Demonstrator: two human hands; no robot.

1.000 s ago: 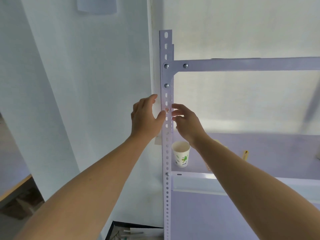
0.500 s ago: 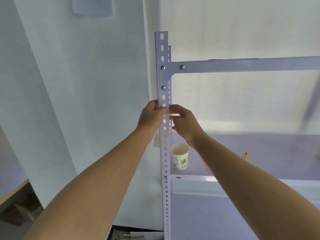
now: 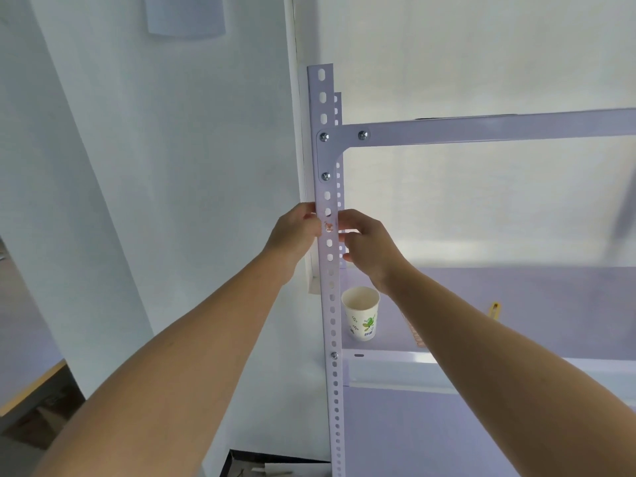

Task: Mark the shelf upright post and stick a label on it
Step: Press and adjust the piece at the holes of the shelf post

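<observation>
A white perforated upright post (image 3: pixel 331 304) of a metal shelf runs top to bottom in the middle of the view. A small reddish mark (image 3: pixel 328 225) shows on its front face between two slots. My left hand (image 3: pixel 296 235) grips the post's left edge at that height, fingers curled around it. My right hand (image 3: pixel 368 246) touches the post's right edge, thumb and fingers pinched together close to the mark. Whether a label is between the fingers cannot be seen.
A paper cup (image 3: pixel 361 316) stands on the shelf board (image 3: pixel 516 304) just right of the post. A yellow object (image 3: pixel 494 309) lies farther right. The top beam (image 3: pixel 481 130) is bolted to the post. A white wall (image 3: pixel 172 166) is at the left.
My left hand has closed from an open palm beside the post to a grip on its edge. Both hands now sit against the post, and the reddish mark is uncovered.
</observation>
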